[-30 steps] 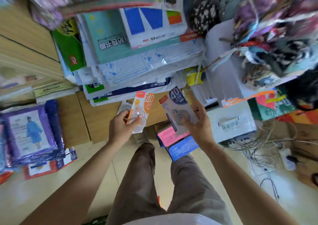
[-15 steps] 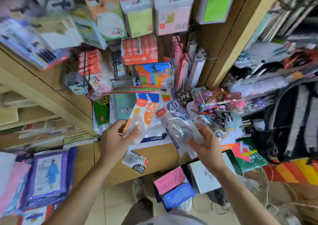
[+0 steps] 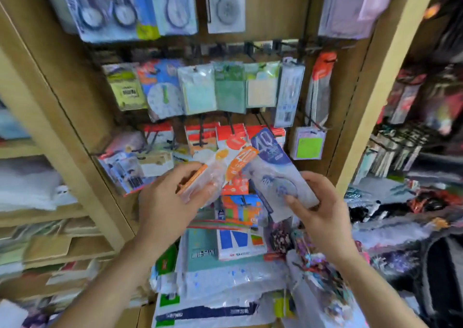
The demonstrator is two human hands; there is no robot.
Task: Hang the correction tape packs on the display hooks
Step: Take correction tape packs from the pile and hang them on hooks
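Note:
My left hand [image 3: 167,197] grips an orange correction tape pack [image 3: 225,164] marked 40, tilted to the right. My right hand [image 3: 318,209] pinches a blue correction tape pack [image 3: 275,174], also marked 40, with its top leaning left against the orange one. Both packs are held up in front of a wooden display panel. Black display hooks [image 3: 260,48] run along a rail above, some bare at the right. More correction tape packs [image 3: 172,6] hang on the top row. The picture is blurred by motion.
Sticky note packs [image 3: 230,89] and other stationery hang on the middle row. A green note pack [image 3: 309,143] hangs at the right. Red packs [image 3: 208,134] hang just behind my hands. Paper packs [image 3: 238,242] pile below. Wooden uprights [image 3: 370,107] frame the panel, with bags at right.
The view has swung up from the floor to the display panel. Both hands have risen with their packs toward the hook rows, and the two packs now overlap.

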